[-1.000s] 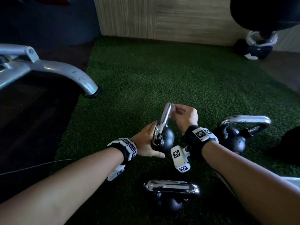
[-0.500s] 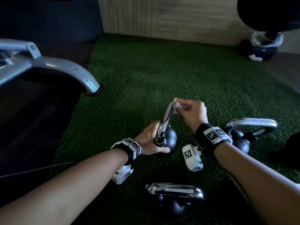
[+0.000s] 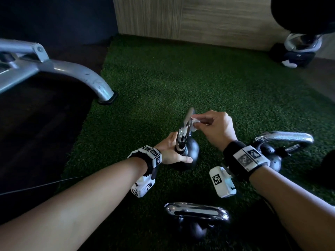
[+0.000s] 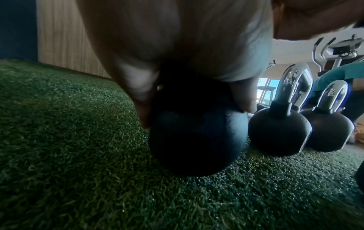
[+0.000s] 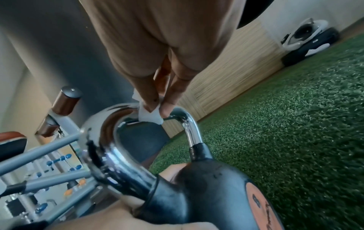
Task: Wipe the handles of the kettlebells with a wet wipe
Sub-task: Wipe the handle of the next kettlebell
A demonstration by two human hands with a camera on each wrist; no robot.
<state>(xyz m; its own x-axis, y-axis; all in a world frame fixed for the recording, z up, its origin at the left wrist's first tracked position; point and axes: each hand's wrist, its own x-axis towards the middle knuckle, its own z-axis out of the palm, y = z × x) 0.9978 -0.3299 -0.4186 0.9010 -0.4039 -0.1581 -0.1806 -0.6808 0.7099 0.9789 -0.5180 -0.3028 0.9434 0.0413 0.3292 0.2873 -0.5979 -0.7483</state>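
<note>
Kettlebell in the middle (image 3: 190, 151): black and round, it sits on the green grass mat (image 3: 199, 78) between the two hands.
Its handle (image 3: 184, 131): shiny silver, standing up from the black ball. From the head view it shows edge-on. From the right wrist view it makes a big loop (image 5: 122, 155).
Left hand (image 3: 170, 151): it grips the kettlebell low down, where the handle meets the ball. The thumb lies across the near side of the ball. In the left wrist view the fingers (image 4: 141, 99) curl down over the top of the ball (image 4: 197, 140).
Right hand (image 3: 217, 127): it pinches a small white wet wipe (image 3: 194, 122) between thumb and fingertips.
Wet wipe: it is pressed on the top bend of the handle. The right wrist view shows it bunched under the fingertips (image 5: 149, 107) and touching the silver bar (image 5: 149, 115).
Kettlebell on the right (image 3: 272, 156): it leans over on the mat, just past the right wrist, with its silver handle (image 3: 286, 137) pointing right.
Kettlebell near the person (image 3: 192, 230): it sits on the mat between the two arms. Its silver handle (image 3: 195, 211) runs left to right.
Grey metal leg (image 3: 81, 75): it bends down to the left edge of the mat.
Wood wall (image 3: 199, 19): it stands at the far end of the mat.
</note>
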